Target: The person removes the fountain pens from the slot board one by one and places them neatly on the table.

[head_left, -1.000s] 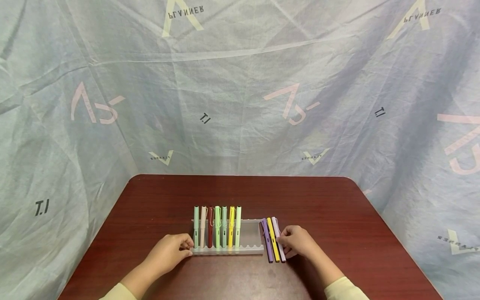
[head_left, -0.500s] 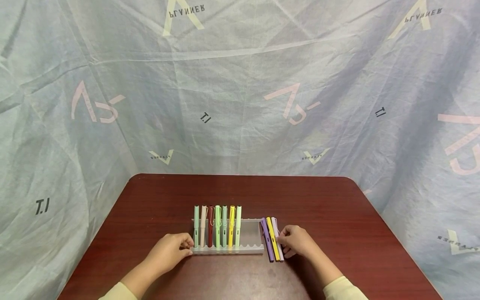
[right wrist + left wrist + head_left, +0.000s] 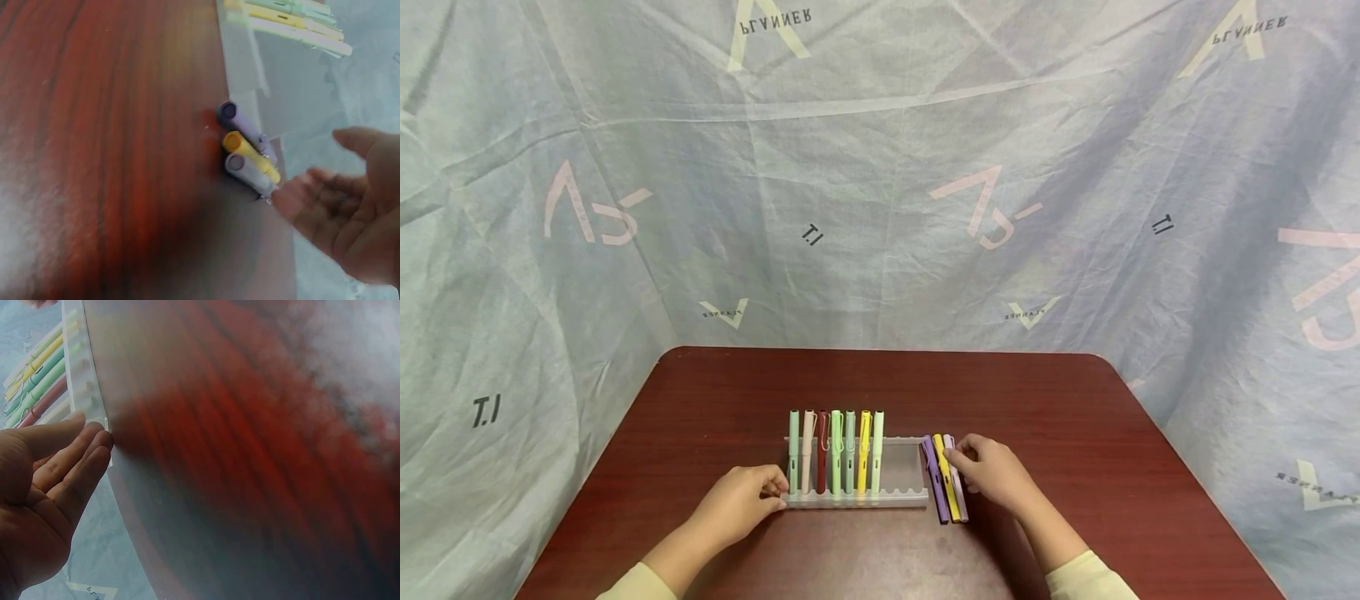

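Pinching the clear rack (image 3: 901, 499) at its near left corner, the left hand (image 3: 743, 500) is placed with thumb and fingertips closed about that end. Across the rack, seven pens are laid side by side; from left to right are seen a mint pen (image 3: 793, 457), a pink pen (image 3: 807, 457), a dark red pen (image 3: 822, 467), a light green pen (image 3: 837, 462), a grey-green pen (image 3: 850, 467), a yellow pen (image 3: 863, 462) and a pale green pen (image 3: 876, 462).

Just beside the rack's right end, three more are laid on the red-brown table (image 3: 737, 387): a purple pen (image 3: 936, 483), a second yellow pen (image 3: 947, 482) and a lilac pen (image 3: 959, 497). Over the lilac pen's upper part the right hand (image 3: 996, 475) is held loosely open, thumb parted from the fingers, with nothing gripped; whether the lilac pen is touched cannot be told.

Behind the table, a pale printed cloth (image 3: 880, 279) is hung.
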The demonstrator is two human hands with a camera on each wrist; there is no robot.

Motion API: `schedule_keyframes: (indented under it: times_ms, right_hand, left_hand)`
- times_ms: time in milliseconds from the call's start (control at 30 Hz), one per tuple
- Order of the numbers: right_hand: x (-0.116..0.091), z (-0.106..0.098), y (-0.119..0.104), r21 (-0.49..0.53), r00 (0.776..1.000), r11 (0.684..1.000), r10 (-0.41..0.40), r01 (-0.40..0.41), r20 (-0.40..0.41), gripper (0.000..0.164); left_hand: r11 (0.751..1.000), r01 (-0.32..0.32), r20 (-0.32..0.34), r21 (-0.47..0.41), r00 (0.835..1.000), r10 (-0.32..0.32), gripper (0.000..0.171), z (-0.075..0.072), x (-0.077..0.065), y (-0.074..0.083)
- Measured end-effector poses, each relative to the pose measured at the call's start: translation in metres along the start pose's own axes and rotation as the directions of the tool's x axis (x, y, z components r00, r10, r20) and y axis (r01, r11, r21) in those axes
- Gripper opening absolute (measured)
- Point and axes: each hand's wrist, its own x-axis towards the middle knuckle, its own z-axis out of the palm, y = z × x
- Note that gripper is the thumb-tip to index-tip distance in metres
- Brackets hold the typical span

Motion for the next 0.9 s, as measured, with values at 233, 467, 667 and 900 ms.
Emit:
schedule_keyframes:
  times_ms: [233,467,667,900]
  right_hand:
    - [0.000,0.002,-0.012,0.177,0.976,0.969,-0.192,0.172,0.099,0.038]
    - [0.003,0.024,-0.025,0.301,0.944,0.929,-0.277,0.216,0.179,0.044]
    - [0.009,0.048,-0.039,0.391,0.939,0.902,-0.278,0.184,0.200,0.044]
    - [0.014,0.069,-0.048,0.466,0.962,0.874,-0.230,0.137,0.148,0.041]
  left_hand:
    - [1.000,0.003,0.011,-0.005,1.000,-0.003,0.015,-0.001,0.000,0.001]
    - [1.000,0.011,0.024,-0.016,1.000,-0.011,0.014,-0.001,0.000,0.002]
    - [1.000,0.005,0.013,-0.011,1.000,-0.005,0.015,-0.001,0.000,0.002]
    - [1.000,0.004,0.021,-0.018,1.000,-0.003,0.015,0.000,-0.001,0.001]
